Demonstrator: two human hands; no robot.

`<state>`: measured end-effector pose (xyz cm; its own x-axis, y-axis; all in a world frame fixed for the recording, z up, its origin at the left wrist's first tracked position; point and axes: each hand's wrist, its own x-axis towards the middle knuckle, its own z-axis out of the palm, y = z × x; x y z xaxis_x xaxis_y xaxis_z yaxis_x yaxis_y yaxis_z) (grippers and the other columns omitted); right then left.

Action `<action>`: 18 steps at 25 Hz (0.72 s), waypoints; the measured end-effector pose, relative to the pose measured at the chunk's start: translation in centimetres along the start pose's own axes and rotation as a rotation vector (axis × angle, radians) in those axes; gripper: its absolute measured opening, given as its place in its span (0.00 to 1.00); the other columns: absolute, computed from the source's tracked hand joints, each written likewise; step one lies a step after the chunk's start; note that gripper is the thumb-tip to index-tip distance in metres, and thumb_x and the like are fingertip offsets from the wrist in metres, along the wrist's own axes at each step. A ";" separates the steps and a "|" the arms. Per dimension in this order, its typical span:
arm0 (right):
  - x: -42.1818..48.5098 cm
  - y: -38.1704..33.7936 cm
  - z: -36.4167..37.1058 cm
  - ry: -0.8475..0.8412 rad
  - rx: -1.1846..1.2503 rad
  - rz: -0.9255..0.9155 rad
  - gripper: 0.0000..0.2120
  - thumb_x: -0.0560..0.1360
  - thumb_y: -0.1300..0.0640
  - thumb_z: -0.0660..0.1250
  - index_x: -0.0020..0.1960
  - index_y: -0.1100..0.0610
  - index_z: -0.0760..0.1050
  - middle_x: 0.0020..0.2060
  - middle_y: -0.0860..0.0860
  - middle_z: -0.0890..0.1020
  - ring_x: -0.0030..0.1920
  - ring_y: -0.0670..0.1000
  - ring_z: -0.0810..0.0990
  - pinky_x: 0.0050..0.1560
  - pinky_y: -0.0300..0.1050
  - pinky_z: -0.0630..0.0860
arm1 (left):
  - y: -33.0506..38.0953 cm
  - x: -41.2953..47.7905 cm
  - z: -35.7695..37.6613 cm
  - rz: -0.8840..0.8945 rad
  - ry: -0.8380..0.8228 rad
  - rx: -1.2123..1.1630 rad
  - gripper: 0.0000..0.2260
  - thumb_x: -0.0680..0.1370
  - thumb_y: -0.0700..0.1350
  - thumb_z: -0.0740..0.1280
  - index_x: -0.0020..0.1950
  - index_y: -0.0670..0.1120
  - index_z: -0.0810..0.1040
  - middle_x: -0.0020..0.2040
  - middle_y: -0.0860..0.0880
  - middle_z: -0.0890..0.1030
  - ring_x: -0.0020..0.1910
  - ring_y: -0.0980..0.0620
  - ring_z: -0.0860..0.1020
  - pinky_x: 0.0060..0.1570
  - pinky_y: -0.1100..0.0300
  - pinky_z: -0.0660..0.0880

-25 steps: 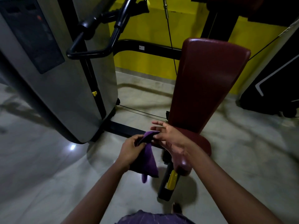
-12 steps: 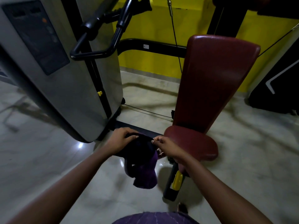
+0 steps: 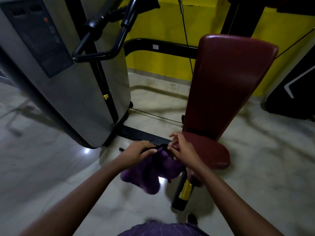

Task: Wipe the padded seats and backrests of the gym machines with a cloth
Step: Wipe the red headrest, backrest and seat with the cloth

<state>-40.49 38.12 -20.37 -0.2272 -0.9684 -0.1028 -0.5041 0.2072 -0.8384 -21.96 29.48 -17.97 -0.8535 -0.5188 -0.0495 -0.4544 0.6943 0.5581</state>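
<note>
Head view: my left hand [image 3: 136,153] and right hand [image 3: 183,150] both pinch the purple cloth [image 3: 150,172] at frame centre, beside the seat [image 3: 209,150]. No legible writing.

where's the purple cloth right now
In the head view, low centre: the purple cloth hangs between the left hand and right hand, just left of the maroon seat.

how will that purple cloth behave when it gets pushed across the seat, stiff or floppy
Probably floppy: the purple cloth sags in lumpy folds below both hands. It looks light, since the left hand and right hand hold it by fingertips. It would likely bunch on the seat unless pressed flat.
</note>
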 end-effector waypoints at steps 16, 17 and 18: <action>3.9 6.4 0.3 -0.309 -0.398 -0.063 0.13 0.72 0.52 0.70 0.49 0.61 0.74 0.40 0.52 0.75 0.41 0.50 0.72 0.37 0.42 0.62 | -1.6 1.5 -3.5 -0.151 -0.438 0.630 0.19 0.80 0.40 0.58 0.71 0.50 0.70 0.63 0.46 0.75 0.63 0.47 0.72 0.57 0.57 0.69; 4.0 6.2 0.3 -0.240 -0.346 -0.058 0.11 0.73 0.53 0.70 0.48 0.58 0.73 0.39 0.52 0.75 0.40 0.50 0.72 0.36 0.42 0.63 | -2.0 1.4 -3.0 -0.201 -0.387 0.605 0.21 0.80 0.40 0.58 0.73 0.50 0.66 0.64 0.45 0.76 0.62 0.46 0.73 0.59 0.55 0.70; 4.0 5.6 0.2 -0.142 -0.291 -0.057 0.09 0.72 0.53 0.70 0.46 0.56 0.73 0.38 0.51 0.75 0.39 0.49 0.72 0.36 0.41 0.64 | -2.6 1.5 -2.4 -0.266 -0.333 0.540 0.24 0.80 0.40 0.59 0.75 0.51 0.62 0.64 0.43 0.76 0.62 0.44 0.75 0.60 0.54 0.71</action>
<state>-44.05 35.33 -25.58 -0.0838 -0.9850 -0.1511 -0.7340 0.1636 -0.6592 -21.48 25.69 -17.47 -0.6892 -0.5849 -0.4278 -0.6487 0.7610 0.0046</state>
